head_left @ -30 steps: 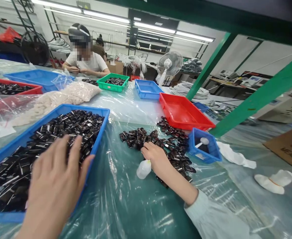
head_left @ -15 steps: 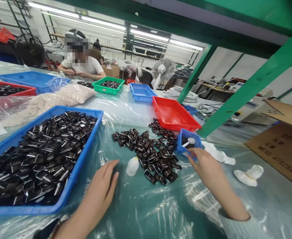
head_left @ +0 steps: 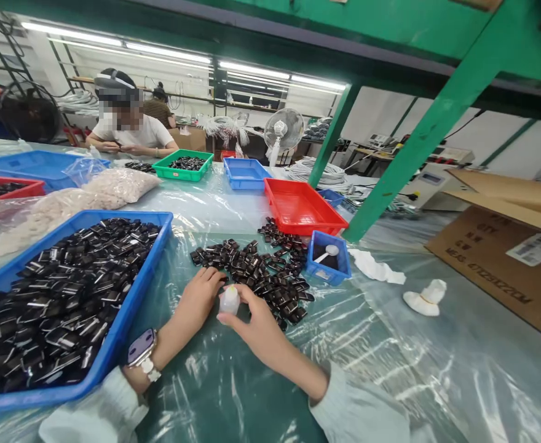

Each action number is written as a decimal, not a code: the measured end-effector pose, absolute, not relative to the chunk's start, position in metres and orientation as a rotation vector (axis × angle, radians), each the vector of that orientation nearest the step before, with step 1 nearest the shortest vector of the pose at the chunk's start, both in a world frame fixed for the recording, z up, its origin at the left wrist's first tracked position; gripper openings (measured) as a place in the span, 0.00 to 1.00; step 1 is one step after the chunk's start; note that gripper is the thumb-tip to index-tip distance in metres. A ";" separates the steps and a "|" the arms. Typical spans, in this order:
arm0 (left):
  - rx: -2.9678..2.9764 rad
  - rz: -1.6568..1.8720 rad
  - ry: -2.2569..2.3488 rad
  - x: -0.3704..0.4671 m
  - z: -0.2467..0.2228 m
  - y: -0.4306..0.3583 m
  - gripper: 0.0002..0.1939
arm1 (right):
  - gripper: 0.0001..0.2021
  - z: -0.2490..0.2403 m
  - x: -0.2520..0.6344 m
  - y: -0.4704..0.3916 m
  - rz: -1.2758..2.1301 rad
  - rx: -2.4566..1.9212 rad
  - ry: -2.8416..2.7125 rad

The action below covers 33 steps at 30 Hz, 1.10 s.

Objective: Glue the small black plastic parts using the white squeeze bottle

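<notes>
My right hand [head_left: 261, 320] has its thumb and fingers around a small white squeeze bottle [head_left: 229, 301] with a yellowish tip, standing upright near the pile's left side. Just left of it, my left hand [head_left: 201, 292] reaches to the edge of a pile of small glossy black plastic pieces [head_left: 270, 271]. Its fingers are curled together, and their tips are partly hidden, so what they hold cannot be made out. Right of the pile stands a small blue bin [head_left: 342, 255] with dark contents and a white spoon [head_left: 328, 253] in it.
A large blue tray [head_left: 162, 249] full of black pieces lies at left. Behind the pile sits a red tray [head_left: 302, 206]. Crumpled white tissue [head_left: 376, 269], a white wrapped bundle [head_left: 426, 298] and a cardboard box [head_left: 496, 264] are at right. A green post [head_left: 339, 147] rises nearby. A co-worker [head_left: 132, 126] sits opposite.
My right hand has left the blue bin, moved left and taken hold of the white bottle. My left hand has moved forward to the pile and curled its fingers. The view has turned right.
</notes>
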State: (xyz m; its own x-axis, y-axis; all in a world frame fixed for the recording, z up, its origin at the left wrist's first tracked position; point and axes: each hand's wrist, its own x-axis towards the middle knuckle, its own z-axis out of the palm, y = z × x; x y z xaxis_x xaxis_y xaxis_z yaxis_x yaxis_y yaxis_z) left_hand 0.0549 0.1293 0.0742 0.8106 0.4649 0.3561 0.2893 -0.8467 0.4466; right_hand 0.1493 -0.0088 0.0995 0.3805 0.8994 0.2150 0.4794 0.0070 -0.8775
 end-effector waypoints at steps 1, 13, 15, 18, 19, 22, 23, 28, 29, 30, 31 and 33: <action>2.597 0.658 0.585 0.049 0.075 0.127 0.08 | 0.16 0.102 0.153 -0.013 0.536 -1.606 -1.219; 2.165 0.412 0.733 -0.016 0.095 0.077 0.12 | 0.14 0.099 0.177 -0.066 0.817 -1.527 -0.975; 2.115 0.389 0.723 -0.015 0.096 0.078 0.12 | 0.13 0.101 0.176 -0.069 0.830 -1.535 -0.963; 2.048 0.372 0.707 -0.015 0.095 0.076 0.13 | 0.14 0.104 0.177 -0.071 0.824 -1.572 -0.996; 2.030 0.368 0.707 -0.015 0.095 0.075 0.12 | 0.14 0.104 0.177 -0.071 0.818 -1.592 -1.020; 2.000 0.342 0.727 -0.015 0.093 0.071 0.11 | 0.14 0.103 0.177 -0.072 0.805 -1.628 -1.074; 1.994 0.329 0.734 -0.014 0.092 0.070 0.11 | 0.15 0.102 0.176 -0.073 0.811 -1.629 -1.082; 1.982 0.275 0.755 -0.014 0.090 0.067 0.14 | 0.17 0.101 0.177 -0.077 0.870 -1.639 -1.078; 1.983 0.268 0.756 -0.015 0.090 0.067 0.14 | 0.16 0.101 0.178 -0.077 0.869 -1.650 -1.077; 1.983 0.260 0.756 -0.016 0.089 0.067 0.14 | 0.16 0.101 0.179 -0.077 0.867 -1.664 -1.080; 1.985 0.253 0.750 -0.016 0.089 0.067 0.14 | 0.15 0.102 0.179 -0.077 0.865 -1.675 -1.083; 2.008 0.255 0.727 -0.019 0.089 0.067 0.14 | 0.15 0.103 0.179 -0.076 0.860 -1.692 -1.087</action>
State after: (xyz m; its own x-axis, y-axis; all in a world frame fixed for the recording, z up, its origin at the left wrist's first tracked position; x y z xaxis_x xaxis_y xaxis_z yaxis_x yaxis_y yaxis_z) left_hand -0.0189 0.0671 0.0895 0.8015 0.5876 -0.1114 0.3893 -0.3712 0.8430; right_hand 0.1787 -0.0757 0.1026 0.3661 0.9276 -0.0743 0.2863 -0.1883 -0.9395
